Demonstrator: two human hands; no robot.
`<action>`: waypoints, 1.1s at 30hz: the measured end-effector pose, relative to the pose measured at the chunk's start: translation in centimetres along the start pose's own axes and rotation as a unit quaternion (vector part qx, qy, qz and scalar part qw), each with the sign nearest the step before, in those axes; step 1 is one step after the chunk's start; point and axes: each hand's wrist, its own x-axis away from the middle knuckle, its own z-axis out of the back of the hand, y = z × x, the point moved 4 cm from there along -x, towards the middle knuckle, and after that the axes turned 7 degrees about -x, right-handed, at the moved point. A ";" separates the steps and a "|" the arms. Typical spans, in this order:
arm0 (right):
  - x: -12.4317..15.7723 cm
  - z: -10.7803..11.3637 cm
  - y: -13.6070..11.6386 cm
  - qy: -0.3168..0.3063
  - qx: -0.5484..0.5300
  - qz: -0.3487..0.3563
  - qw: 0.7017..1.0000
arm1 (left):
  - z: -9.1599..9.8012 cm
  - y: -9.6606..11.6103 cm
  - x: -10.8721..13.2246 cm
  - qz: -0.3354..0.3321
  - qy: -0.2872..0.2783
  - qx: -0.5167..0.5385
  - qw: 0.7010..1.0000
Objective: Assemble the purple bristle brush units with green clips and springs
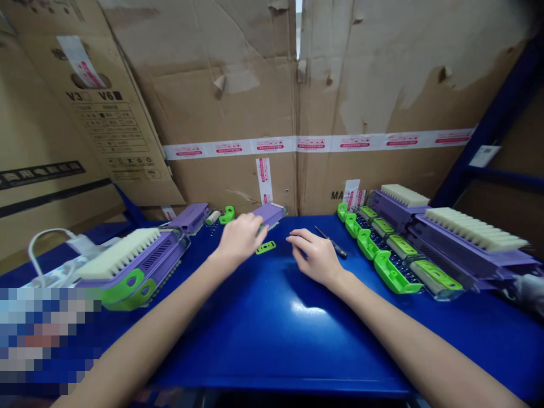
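Over the back middle of the blue table, my left hand [241, 237] has its fingers bent down and together. A bit of green shows at its fingertips, too small to make out. Just beyond lies a purple plastic housing [272, 213], partly hidden by that hand. Beside the fingers, a flat green plate with holes [266, 247] rests on the table. My right hand [317, 256] hovers to the right, its fingers loosely curled and apart, with nothing visible in them. A screwdriver with a dark handle [340, 251] lies just behind it.
Green curved parts [368, 245] and grey-green blocks [403, 247] stand in rows at the right, beside purple housings with cream bristles [476, 226]. Another bristled unit [127, 255] and a white cable [36, 243] are at left. Cardboard [229, 102] walls the back.
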 end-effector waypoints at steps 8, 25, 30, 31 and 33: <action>0.0 0.2 -0.2 0.024 0.003 0.020 1.000 | -4.0 0.1 2.1 -0.016 -0.195 0.043 0.980; 0.0 -0.1 0.0 0.009 -0.003 0.010 1.000 | -0.1 -8.7 -1.1 0.231 -0.076 0.035 0.969; 0.0 0.0 -0.2 0.015 -0.001 0.018 1.000 | -2.4 -13.8 -3.2 0.334 -0.123 -0.024 0.934; 0.0 0.0 -0.2 0.015 -0.001 0.018 1.000 | -3.0 -14.3 -3.5 0.336 -0.129 -0.031 0.932; 0.0 0.0 -0.1 0.012 -0.001 0.016 1.000 | -4.2 -14.9 -4.0 0.335 -0.133 -0.042 0.932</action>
